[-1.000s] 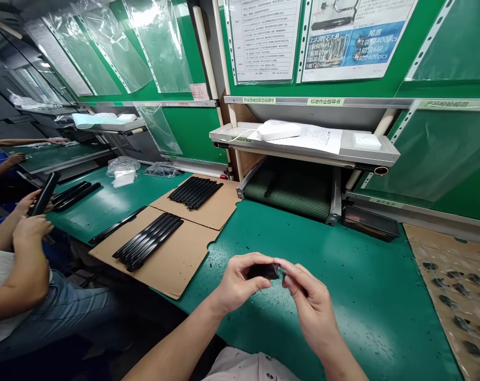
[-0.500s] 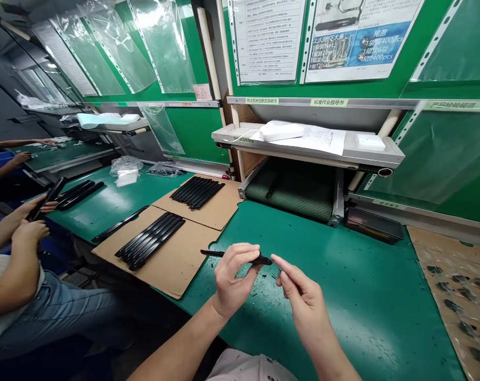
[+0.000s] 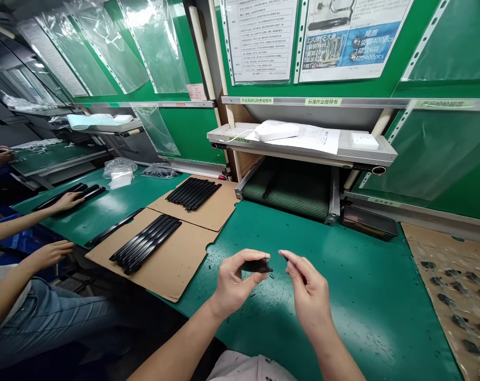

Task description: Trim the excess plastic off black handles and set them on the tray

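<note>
My left hand (image 3: 235, 283) pinches a small black plastic piece (image 3: 260, 266) between thumb and fingers, above the green mat (image 3: 362, 296). My right hand (image 3: 309, 291) is just beside it, fingers loosely apart, holding nothing. Beyond the mat, a rail label (image 3: 323, 101) reads 标准作业指导书, and a blue poster (image 3: 367, 45) reads 1箱放6袋.

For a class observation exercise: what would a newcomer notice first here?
The eye goes first to the left hand at bottom centre, pinching a small black piece, with the right hand empty beside it. Next come black bars lined up on two cardboard sheets on the green bench, then posted notices high on the wall.
</note>
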`<state>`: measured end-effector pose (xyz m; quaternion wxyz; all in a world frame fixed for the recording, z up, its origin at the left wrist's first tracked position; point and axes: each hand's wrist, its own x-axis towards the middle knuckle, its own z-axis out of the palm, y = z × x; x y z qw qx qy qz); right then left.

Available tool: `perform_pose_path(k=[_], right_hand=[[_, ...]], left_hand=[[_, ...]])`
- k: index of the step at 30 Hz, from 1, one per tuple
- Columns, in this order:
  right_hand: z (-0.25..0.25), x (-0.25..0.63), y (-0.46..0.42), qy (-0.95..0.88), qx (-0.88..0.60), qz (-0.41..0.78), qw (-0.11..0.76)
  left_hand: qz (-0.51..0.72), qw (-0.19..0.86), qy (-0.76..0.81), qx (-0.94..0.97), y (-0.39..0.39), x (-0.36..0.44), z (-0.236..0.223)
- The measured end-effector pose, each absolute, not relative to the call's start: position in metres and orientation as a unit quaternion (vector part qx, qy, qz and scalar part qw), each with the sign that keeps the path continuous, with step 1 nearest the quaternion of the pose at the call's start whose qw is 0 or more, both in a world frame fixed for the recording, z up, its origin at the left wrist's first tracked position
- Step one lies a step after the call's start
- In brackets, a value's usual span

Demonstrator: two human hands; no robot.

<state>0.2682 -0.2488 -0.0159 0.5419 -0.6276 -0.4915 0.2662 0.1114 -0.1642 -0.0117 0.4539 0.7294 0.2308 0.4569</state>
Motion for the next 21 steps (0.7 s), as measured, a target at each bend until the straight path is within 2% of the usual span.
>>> perform_pose_path(k=[4,8,11,14,17,19,21], right_hand=[[-0.008,0.271,-0.248,-0.579,-0.602,0.217,0.506],[-0.001,0.275,-0.247,-0.657,-0.56,0.103,0.494],[-0.004,0.277,-0.246,-0.679,-0.534,0.005,0.503],[-0.01,0.271,-0.248,-0.699,-0.495,-0.049,0.514],[-0.016,0.257,-0.249,-0.712,-0.492,-0.007,0.501],[-0.018,0.251,-0.25,-0.676,-0.547,0.082,0.488],[-0.021,0.247,-0.252,-0.592,-0.604,0.229,0.481]], left_hand=[[0.397,0.575,0.224,0.679,-0.166,0.116,-0.011],[0.368,0.585,0.242,0.681,-0.167,0.119,-0.01],[0.314,0.597,0.327,0.662,-0.166,0.121,-0.014],[0.266,0.747,0.376,0.479,-0.162,0.129,-0.02],[0.268,0.869,0.323,0.262,-0.153,0.143,-0.017],[0.328,0.866,0.307,0.218,-0.142,0.149,-0.007],[0.395,0.832,0.304,0.245,-0.131,0.15,0.004]])
